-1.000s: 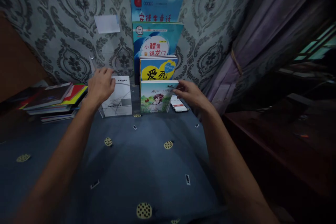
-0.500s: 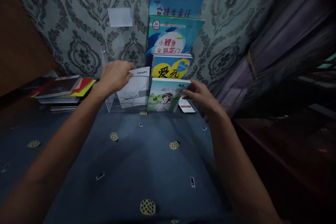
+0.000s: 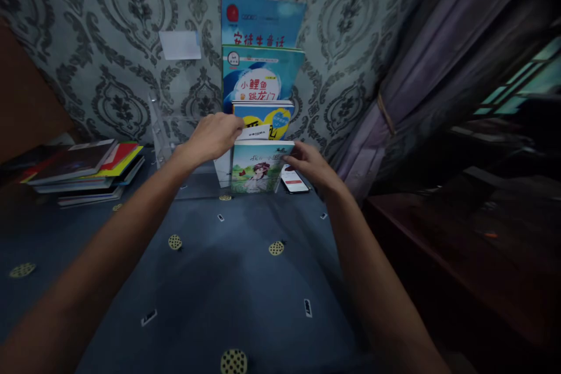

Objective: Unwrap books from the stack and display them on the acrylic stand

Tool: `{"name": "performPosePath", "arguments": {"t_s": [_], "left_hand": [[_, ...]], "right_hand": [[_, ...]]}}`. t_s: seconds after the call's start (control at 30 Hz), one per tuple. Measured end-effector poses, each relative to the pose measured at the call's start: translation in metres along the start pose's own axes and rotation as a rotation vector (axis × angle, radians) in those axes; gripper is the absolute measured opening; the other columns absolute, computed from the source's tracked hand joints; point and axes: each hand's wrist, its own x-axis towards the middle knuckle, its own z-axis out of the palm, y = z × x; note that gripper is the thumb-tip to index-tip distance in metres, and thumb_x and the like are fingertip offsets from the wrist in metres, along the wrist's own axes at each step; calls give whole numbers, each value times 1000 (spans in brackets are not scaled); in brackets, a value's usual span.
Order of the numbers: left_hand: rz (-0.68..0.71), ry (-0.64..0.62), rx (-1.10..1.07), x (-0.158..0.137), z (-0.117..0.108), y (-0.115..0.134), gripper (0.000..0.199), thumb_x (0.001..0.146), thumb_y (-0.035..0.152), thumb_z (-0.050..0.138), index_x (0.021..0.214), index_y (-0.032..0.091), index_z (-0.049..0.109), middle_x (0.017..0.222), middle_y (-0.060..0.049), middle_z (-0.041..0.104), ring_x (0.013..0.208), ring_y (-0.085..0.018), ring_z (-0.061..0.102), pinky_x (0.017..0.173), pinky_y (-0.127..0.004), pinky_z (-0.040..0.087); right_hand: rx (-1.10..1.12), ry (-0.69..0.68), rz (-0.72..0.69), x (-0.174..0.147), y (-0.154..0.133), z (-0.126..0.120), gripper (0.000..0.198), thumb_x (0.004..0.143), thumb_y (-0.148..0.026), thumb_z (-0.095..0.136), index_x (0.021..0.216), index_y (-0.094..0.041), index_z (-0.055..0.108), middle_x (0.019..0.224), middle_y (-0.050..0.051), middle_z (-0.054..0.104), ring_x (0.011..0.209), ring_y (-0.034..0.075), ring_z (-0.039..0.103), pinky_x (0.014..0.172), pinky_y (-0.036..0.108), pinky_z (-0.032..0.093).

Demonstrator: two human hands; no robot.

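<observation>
A white booklet [image 3: 258, 133] with upside-down print is in my left hand [image 3: 215, 135], whose fingers are closed on its upper left part. It stands partly behind a green book [image 3: 245, 158] with a drawn figure on its cover, and in front of a blue-and-yellow book [image 3: 281, 117]. My right hand [image 3: 309, 165] grips the green book's upper right corner, thumb on the cover. Farther back, a teal book [image 3: 263, 61] and a taller blue book [image 3: 263, 14] stand in steps. The clear stand [image 3: 158, 128] holding them shows at the left.
A pile of books [image 3: 79, 169] lies at the left of the blue patterned tablecloth [image 3: 188, 286]. A lit phone [image 3: 295, 183] lies right of the stand. Patterned wallpaper with a white card [image 3: 179, 45] is behind; a tied purple curtain [image 3: 385, 93] hangs at the right.
My left hand has moved the white booklet right, from beside the green book to partly behind it. My right hand stays at the green book's corner. The whole view has shifted.
</observation>
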Motion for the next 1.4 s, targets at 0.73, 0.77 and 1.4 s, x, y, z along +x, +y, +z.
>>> {"name": "performPosePath", "arguments": {"t_s": [0.73, 0.77, 1.4], "left_hand": [[-348, 107, -549, -77, 103, -11, 28, 88, 23, 49, 116, 21, 55, 106, -10, 74, 99, -26, 70, 92, -44, 55], [-334, 76, -548, -76, 106, -6, 29, 88, 21, 49, 117, 21, 53, 108, -10, 74, 101, -26, 70, 93, -44, 55], [-333, -32, -333, -66, 111, 15, 16, 99, 25, 43, 112, 18, 49, 113, -18, 73, 110, -32, 69, 90, -43, 53]], "right_hand": [[-101, -58, -20, -1, 6, 2, 33, 82, -23, 60, 114, -21, 69, 98, 7, 75, 89, 23, 69, 74, 34, 59], [-98, -60, -16, -1, 6, 2, 33, 82, -22, 60, 115, -21, 69, 97, 7, 75, 89, 23, 69, 75, 34, 59], [-137, -23, -59, 2, 13, 4, 25, 80, -20, 65, 105, -20, 67, 96, 5, 76, 93, 25, 68, 80, 36, 57]]}}
